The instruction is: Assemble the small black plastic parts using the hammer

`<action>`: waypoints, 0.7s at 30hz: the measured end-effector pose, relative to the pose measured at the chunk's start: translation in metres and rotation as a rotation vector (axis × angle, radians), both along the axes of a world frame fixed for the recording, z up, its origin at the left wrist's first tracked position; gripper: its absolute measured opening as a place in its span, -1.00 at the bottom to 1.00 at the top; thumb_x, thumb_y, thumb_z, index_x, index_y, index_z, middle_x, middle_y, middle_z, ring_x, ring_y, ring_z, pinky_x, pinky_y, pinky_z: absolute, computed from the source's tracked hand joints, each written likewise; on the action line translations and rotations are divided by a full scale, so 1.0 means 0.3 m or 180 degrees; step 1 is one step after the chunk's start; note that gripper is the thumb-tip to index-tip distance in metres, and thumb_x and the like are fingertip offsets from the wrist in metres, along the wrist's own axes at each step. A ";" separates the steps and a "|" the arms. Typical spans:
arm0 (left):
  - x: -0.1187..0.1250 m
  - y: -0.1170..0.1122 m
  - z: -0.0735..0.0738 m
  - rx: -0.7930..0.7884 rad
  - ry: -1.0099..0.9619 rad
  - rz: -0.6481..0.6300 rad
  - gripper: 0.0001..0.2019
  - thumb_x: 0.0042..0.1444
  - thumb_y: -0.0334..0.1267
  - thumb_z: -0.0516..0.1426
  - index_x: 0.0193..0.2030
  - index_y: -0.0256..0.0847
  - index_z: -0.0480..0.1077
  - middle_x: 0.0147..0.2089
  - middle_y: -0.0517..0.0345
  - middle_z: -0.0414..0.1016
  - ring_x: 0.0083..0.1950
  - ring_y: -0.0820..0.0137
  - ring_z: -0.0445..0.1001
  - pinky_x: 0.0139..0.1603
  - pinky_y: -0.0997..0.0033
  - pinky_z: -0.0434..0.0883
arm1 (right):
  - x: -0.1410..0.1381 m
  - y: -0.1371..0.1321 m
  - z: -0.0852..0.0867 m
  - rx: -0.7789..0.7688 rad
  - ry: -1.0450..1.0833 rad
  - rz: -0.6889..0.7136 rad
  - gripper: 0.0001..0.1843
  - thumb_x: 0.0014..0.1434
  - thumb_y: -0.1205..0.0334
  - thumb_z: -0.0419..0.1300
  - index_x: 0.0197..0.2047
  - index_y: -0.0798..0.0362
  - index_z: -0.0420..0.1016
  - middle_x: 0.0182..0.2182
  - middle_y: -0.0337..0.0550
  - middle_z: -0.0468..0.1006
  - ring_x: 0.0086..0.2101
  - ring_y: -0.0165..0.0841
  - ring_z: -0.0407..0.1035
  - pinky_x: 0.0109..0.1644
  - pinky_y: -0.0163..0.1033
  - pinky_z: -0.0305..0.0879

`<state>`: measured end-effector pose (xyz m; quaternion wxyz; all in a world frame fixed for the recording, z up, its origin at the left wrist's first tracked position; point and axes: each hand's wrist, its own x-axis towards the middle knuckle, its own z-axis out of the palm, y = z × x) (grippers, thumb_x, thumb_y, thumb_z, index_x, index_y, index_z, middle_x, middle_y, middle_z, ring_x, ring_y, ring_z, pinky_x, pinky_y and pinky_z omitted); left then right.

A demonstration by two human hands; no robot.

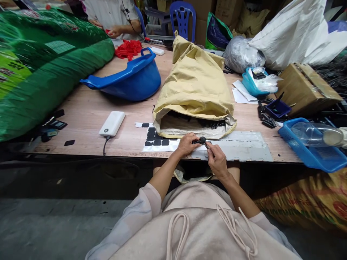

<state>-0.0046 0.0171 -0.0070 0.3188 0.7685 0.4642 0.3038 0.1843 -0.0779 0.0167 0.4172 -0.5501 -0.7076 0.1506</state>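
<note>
Black part (202, 139) sits between my left grip (187, 144) and right grip (217, 160), both pinching it. I see the yellow sack (196, 85) gaping just beyond them, black patches (165, 143) on the surface (81, 112) beside the left grip.
</note>
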 end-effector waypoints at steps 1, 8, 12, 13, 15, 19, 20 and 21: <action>0.000 0.000 0.000 -0.0014 -0.0003 0.0008 -0.87 0.11 -0.33 0.38 -0.17 -0.14 0.64 -0.25 0.17 0.46 -0.12 0.30 0.45 -0.04 0.34 0.38 | -0.003 -0.001 0.001 0.0011 -0.0055 -0.0001 -0.58 0.47 0.22 0.02 0.27 -0.07 0.54 -0.18 -0.09 0.58 -0.17 -0.29 0.48 -0.01 -0.19 0.43; 0.005 -0.001 -0.007 0.0006 -0.0057 0.0033 -0.87 0.12 -0.33 0.37 -0.17 -0.11 0.66 -0.26 0.17 0.47 -0.12 0.30 0.46 -0.04 0.33 0.39 | 0.003 0.004 0.001 -0.0079 -0.0198 -0.0059 -0.58 0.44 0.25 0.03 0.24 -0.05 0.57 -0.24 -0.12 0.56 -0.23 -0.30 0.47 -0.09 -0.21 0.43; 0.005 0.000 -0.015 0.0041 -0.0047 0.0051 -0.83 0.12 -0.31 0.37 -0.13 -0.12 0.67 -0.25 0.16 0.48 -0.10 0.29 0.47 -0.02 0.31 0.40 | 0.019 -0.002 0.014 -0.0060 -0.0152 -0.0191 -0.57 0.45 0.25 0.03 0.26 -0.06 0.55 -0.17 -0.09 0.59 -0.15 -0.29 0.50 -0.01 -0.20 0.45; 0.005 0.000 -0.016 0.0053 -0.0035 0.0053 -0.84 0.12 -0.31 0.37 -0.13 -0.12 0.67 -0.24 0.15 0.49 -0.10 0.29 0.48 -0.02 0.31 0.40 | 0.022 -0.004 0.015 -0.0083 -0.0161 -0.0198 -0.57 0.44 0.25 0.03 0.26 -0.06 0.55 -0.17 -0.09 0.59 -0.15 -0.29 0.50 -0.01 -0.20 0.46; 0.004 0.000 -0.015 0.0084 -0.0008 0.0059 -0.85 0.13 -0.29 0.36 -0.13 -0.12 0.67 -0.24 0.14 0.50 -0.10 0.29 0.48 -0.02 0.30 0.41 | 0.025 -0.009 0.011 -0.0176 -0.0184 -0.0183 -0.57 0.44 0.25 0.03 0.25 -0.06 0.56 -0.17 -0.10 0.60 -0.16 -0.30 0.51 -0.01 -0.20 0.46; 0.005 -0.006 -0.001 0.0116 0.0049 0.0070 -0.86 0.12 -0.29 0.35 -0.16 -0.13 0.65 -0.23 0.13 0.51 -0.09 0.27 0.49 0.01 0.28 0.43 | 0.039 0.000 0.007 -0.0228 -0.0124 -0.0209 -0.59 0.44 0.22 0.03 0.23 -0.05 0.56 -0.15 -0.10 0.61 -0.15 -0.30 0.51 0.00 -0.19 0.46; 0.005 -0.009 0.005 0.0116 0.0074 0.0069 -0.85 0.10 -0.30 0.35 -0.16 -0.14 0.65 -0.22 0.13 0.52 -0.08 0.26 0.49 0.03 0.26 0.44 | 0.048 0.008 0.009 -0.0184 -0.0100 -0.0255 -0.59 0.45 0.21 0.03 0.23 -0.04 0.56 -0.13 -0.09 0.62 -0.13 -0.29 0.51 0.02 -0.18 0.46; 0.004 -0.012 0.011 0.0113 0.0106 0.0064 -0.83 0.08 -0.30 0.35 -0.15 -0.14 0.64 -0.20 0.12 0.52 -0.06 0.25 0.49 0.05 0.24 0.44 | 0.061 0.017 0.012 -0.0128 -0.0090 -0.0314 -0.59 0.45 0.21 0.02 0.23 -0.04 0.56 -0.11 -0.07 0.62 -0.12 -0.28 0.51 0.03 -0.17 0.45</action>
